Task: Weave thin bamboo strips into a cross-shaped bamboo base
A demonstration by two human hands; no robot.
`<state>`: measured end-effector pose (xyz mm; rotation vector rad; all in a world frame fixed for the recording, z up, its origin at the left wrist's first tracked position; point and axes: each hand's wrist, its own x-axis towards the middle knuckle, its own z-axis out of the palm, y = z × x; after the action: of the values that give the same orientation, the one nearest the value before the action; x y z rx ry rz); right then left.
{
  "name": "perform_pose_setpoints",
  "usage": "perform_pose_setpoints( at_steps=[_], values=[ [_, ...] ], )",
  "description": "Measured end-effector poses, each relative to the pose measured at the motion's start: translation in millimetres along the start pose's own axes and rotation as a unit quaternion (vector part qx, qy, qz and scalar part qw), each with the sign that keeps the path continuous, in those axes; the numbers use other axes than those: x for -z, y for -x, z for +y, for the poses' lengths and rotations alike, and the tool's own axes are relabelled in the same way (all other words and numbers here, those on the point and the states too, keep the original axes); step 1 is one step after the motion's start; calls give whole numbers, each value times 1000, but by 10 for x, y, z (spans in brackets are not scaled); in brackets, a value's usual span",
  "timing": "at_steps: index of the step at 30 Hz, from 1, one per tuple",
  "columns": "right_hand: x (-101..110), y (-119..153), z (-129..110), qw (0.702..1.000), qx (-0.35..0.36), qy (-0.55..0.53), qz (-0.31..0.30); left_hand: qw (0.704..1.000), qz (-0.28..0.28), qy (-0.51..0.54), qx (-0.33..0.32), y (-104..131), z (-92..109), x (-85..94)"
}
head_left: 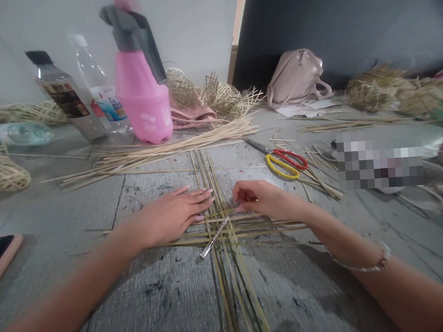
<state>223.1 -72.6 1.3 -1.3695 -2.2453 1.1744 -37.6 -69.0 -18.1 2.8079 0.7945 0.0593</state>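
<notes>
Flat bamboo strips cross each other in an open weave on the grey tabletop, some running toward me and some from side to side. My left hand lies flat over the left part of the crossing, its fingers stretched out and pressing on the strips. At the right side my right hand is closed, thumb and fingers pinched on a sideways strip, whose end is hidden by the fingers. A slim silver metal clip lies slantwise over the weave, between my hands and slightly nearer to me.
Scissors with red and yellow handles lie right of the weave. Behind stand a pink spray bottle and plastic bottles, with a bundle of strips before them. A phone is at left, a bag at back.
</notes>
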Motion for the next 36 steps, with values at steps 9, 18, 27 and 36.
perform_pose_setpoints(
  at_steps=[9, 18, 27, 36],
  values=[
    [212, -9, 181, 998, -56, 13, 4, 1000, -2, -20, 20, -36, 50, 6],
    [193, 178, -39, 946, 42, 273, 171, 976, 12, -182, 118, -67, 576, -42],
    [-477, 222, -167, 948, 173, 266, 0, 945, 2, -262, 198, -122, 968, -68],
    [-480, 201, -125, 959, 169, 226, 9, 970, 26, -161, 180, -106, 657, 76]
  ],
)
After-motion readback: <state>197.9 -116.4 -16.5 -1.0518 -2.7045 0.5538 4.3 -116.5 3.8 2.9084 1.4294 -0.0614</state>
